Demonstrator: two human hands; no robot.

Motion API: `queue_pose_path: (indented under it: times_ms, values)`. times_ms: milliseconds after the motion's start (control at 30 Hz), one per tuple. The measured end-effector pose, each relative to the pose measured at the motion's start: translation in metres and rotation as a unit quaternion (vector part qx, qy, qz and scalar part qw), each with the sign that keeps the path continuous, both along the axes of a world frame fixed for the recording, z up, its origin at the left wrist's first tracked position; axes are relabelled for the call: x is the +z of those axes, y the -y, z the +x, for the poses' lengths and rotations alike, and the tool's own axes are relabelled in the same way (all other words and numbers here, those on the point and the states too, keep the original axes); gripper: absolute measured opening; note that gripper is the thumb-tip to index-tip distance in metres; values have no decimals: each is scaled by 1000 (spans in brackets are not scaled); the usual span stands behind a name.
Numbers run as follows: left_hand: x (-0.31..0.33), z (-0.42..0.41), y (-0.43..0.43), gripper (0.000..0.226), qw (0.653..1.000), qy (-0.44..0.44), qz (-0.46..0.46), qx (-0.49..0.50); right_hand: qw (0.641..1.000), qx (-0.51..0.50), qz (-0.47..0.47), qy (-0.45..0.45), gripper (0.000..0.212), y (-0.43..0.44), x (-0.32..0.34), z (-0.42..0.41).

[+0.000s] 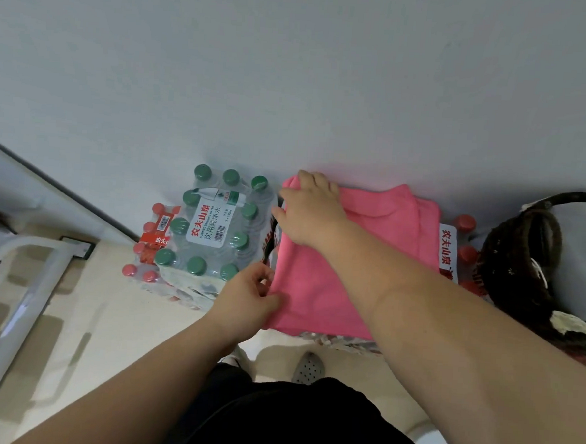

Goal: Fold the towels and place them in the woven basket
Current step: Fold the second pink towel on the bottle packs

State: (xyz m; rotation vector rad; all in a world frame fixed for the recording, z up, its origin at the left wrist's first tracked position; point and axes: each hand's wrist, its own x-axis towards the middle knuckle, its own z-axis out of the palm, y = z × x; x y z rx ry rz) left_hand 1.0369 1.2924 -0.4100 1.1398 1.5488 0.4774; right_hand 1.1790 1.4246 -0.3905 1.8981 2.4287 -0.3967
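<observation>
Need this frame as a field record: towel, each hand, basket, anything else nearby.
towel: pink cloth towel, partly folded, flat on a shrink-wrapped pack of red-capped bottles
left hand: pinches the towel's near left corner
right hand: arm crosses over the towel; fingers curl over its far left corner
basket: dark woven basket, right of the towel, pale fabric inside, no pink towel in it
other: pack of green-capped water bottles, left of the towel

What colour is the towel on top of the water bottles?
The towel is plain pink, with no pattern; the head view shows it best.
</observation>
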Motion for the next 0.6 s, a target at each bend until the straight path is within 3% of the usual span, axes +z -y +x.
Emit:
queue_pose_path:
  times_ms: [100, 200, 267, 400, 533, 600]
  values:
    - [-4, -4, 1, 19, 1000, -11, -5, -8, 999, -23, -30, 5, 52, -8, -9, -2]
    - [-5, -10, 1, 5, 999, -15, 4, -33, 997, -50, -34, -40, 40, -13, -10, 3]
    - [-2, -14, 1, 15, 998, -24, -4, -64, 995, -57, -44, -70, 37, -12, -9, 7]
    - [-4, -32, 1, 15, 988, -32, -60, -136, 989, -76, -1, -129, 46, -3, -9, 12]
    - [-10, -43, 0, 19, 983, -39, -84, -158, 993, -78, 14, -91, 41, 1, -15, 12]
    - [-11, -41, -3, 33, 987, -29, -82, -137, 995, -66, -1, -80, 44, -1, -16, 9]
